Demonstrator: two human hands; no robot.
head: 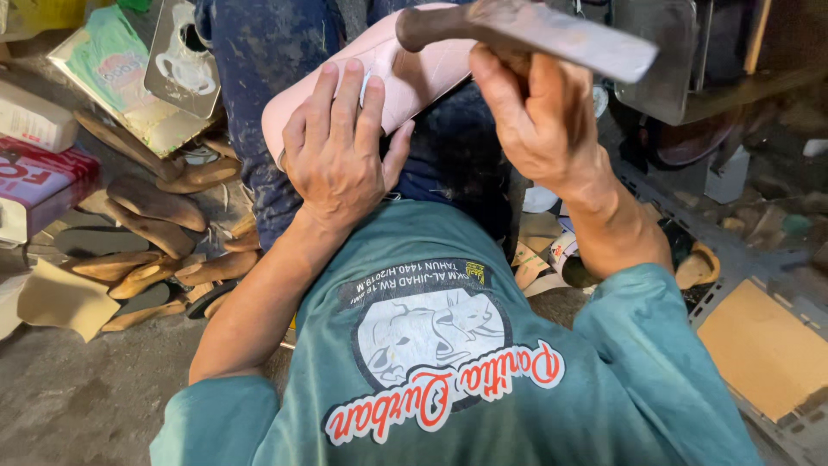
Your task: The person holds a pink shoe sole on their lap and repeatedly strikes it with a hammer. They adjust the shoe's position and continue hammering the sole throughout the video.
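A pale pink shoe piece (414, 73) lies across my lap, on dark stained trousers. My left hand (341, 147) presses flat on its near end, fingers spread over it. My right hand (535, 112) grips a metal hammer (535, 30) with a dark rounded head to the left and a flat grey end to the right. The hammer is held just above the pink piece. I wear a teal shirt with a printed round picture.
Several brown shoe soles (155, 207) are heaped on the floor to the left, beside boxes (39, 168) and a metal tray (185, 60). A cardboard sheet (768, 345) and scraps lie on the right. A metal machine base (673, 65) stands at the upper right.
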